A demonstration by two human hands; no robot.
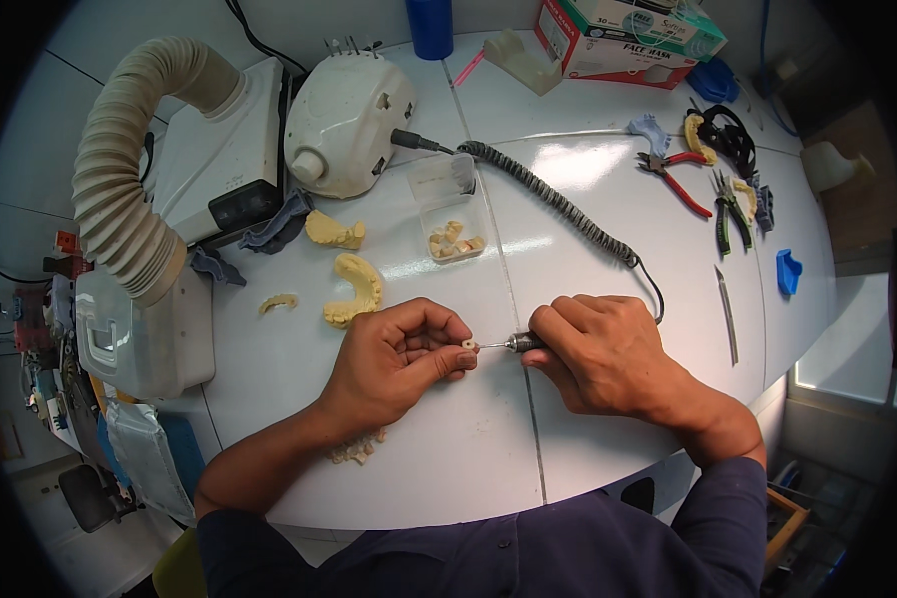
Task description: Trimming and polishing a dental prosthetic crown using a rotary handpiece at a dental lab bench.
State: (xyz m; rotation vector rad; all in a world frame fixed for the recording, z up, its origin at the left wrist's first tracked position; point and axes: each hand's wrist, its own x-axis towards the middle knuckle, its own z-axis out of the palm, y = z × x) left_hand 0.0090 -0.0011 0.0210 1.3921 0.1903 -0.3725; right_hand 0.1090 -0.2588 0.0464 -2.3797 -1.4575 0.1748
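Observation:
My left hand (399,359) pinches a small pale piece (468,345) between thumb and fingertips. My right hand (593,359) grips a metal rotary handpiece (521,343), whose thin bit reaches to the piece. A coiled cord (548,199) lies behind the hands. Beyond my left hand lie a yellow dental cast (348,309), a thin arch-shaped piece (278,302) and another yellow cast (334,231). A clear box (448,184) holds several pale pieces. More small pale pieces (354,450) lie beside my left forearm.
A ribbed hose (110,184) and white motor unit (344,120) stand at back left. Pliers (690,194), blue pieces, casts and a slim metal tool (728,314) lie right. Mask boxes (623,45), a tape dispenser (523,60) and a blue cylinder (429,25) stand at the back.

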